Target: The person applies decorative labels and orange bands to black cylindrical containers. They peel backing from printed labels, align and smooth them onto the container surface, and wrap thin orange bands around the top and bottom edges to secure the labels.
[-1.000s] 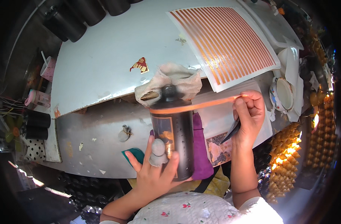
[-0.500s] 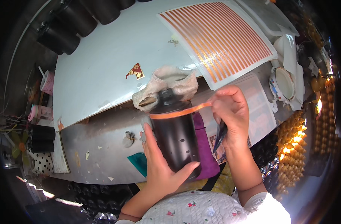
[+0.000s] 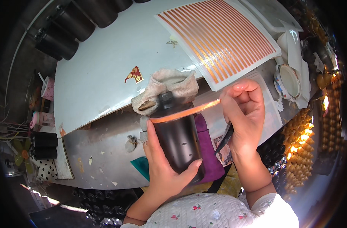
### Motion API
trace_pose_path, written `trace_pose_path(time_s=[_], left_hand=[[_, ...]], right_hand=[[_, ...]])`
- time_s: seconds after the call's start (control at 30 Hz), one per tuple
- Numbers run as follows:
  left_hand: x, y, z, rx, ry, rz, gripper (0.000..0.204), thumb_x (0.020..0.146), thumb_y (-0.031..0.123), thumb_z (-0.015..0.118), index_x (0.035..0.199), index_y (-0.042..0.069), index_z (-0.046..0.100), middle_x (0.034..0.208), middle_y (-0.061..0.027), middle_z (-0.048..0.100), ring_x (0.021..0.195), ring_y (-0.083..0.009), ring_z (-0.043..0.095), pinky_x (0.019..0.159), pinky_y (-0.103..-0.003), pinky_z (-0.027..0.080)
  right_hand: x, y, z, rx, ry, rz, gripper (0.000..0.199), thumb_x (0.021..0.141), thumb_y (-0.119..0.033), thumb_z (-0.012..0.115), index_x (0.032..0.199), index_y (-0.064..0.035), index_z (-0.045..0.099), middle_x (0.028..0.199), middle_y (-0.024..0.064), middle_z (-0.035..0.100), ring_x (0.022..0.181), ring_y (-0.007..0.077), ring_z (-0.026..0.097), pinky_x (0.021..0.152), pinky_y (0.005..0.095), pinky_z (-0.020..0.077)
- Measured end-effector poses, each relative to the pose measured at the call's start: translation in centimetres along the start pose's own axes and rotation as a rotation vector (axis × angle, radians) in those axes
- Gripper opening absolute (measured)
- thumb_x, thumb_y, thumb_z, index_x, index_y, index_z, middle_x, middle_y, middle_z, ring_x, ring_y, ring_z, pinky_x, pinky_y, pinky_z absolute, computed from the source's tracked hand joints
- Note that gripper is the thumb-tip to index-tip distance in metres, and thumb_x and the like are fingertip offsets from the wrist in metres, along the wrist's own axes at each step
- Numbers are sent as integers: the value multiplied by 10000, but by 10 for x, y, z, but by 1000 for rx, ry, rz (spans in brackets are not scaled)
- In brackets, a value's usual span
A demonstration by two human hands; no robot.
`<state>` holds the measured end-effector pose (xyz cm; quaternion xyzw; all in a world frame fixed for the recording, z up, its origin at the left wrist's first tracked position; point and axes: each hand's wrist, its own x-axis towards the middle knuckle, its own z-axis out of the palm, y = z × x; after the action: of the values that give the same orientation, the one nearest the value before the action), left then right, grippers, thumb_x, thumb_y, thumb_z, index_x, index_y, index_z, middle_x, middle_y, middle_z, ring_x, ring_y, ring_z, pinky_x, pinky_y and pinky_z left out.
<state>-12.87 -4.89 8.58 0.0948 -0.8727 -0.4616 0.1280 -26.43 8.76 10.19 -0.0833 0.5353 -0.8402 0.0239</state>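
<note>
A black cylindrical bottle (image 3: 178,142) with a narrower neck stands tilted in front of me. My left hand (image 3: 160,173) cradles its lower left side, fingers along the wall and thumb across the front. Around the bottle's shoulder lies a shiny orange strip (image 3: 196,110), whose loose end stretches off to the right. My right hand (image 3: 247,117) pinches that end between thumb and fingertips. Tucked in the same hand is a dark pointed tool (image 3: 226,140); its exact kind is unclear. Behind the bottle's neck sits a crumpled beige cloth (image 3: 171,81).
A sheet of orange strips (image 3: 219,41) lies on the white board (image 3: 97,76). Purple cloth (image 3: 209,152) is under the bottle. Several black bottles (image 3: 59,43) line the far left. At right are a patterned enamel bowl (image 3: 287,81) and stacked gold-coloured pieces (image 3: 297,152).
My right hand has moved right and slightly up, drawing the strip's free end farther from the bottle. My left hand keeps its hold on the bottle.
</note>
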Motion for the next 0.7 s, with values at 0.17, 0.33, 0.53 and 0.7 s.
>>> trace_pose_path(time_s=[0.17, 0.33, 0.53, 0.7], left_hand=[[0, 3, -1, 44, -4, -2, 1234, 716, 240, 856, 1570, -81, 24, 1374, -269, 405, 1191, -379, 417, 1041, -465, 354], [-3, 0, 0, 51, 7, -40, 1271, 686, 264, 860, 1590, -39, 20, 1486, -238, 326, 1327, -344, 370, 1116, -446, 318], [-2, -30, 7, -589, 0, -92, 1277, 720, 290, 839, 1602, 0, -38, 1566, -225, 260, 1439, -326, 341, 1171, -438, 298], [-1, -33, 1, -709, -38, -126, 1261, 769, 356, 810, 1607, 35, -75, 1587, -205, 258, 1430, -313, 367, 1154, -428, 331]], right_hand=[[0, 8, -3, 60, 67, 88, 262, 908, 80, 636, 1104, -52, 524, 935, 36, 631, 831, 70, 576, 726, 208, 475], [-6, 14, -11, 116, 47, 354, 153, 968, -60, 622, 1116, -60, 582, 978, 22, 622, 786, 49, 527, 642, 193, 395], [-18, 36, -16, -27, -160, 473, 271, 961, -137, 653, 1218, -52, 655, 1100, 5, 594, 876, 48, 537, 649, 201, 414], [-22, 35, -3, -222, -221, 201, 309, 884, -72, 729, 1189, -59, 679, 1105, 5, 593, 876, 61, 565, 679, 201, 445]])
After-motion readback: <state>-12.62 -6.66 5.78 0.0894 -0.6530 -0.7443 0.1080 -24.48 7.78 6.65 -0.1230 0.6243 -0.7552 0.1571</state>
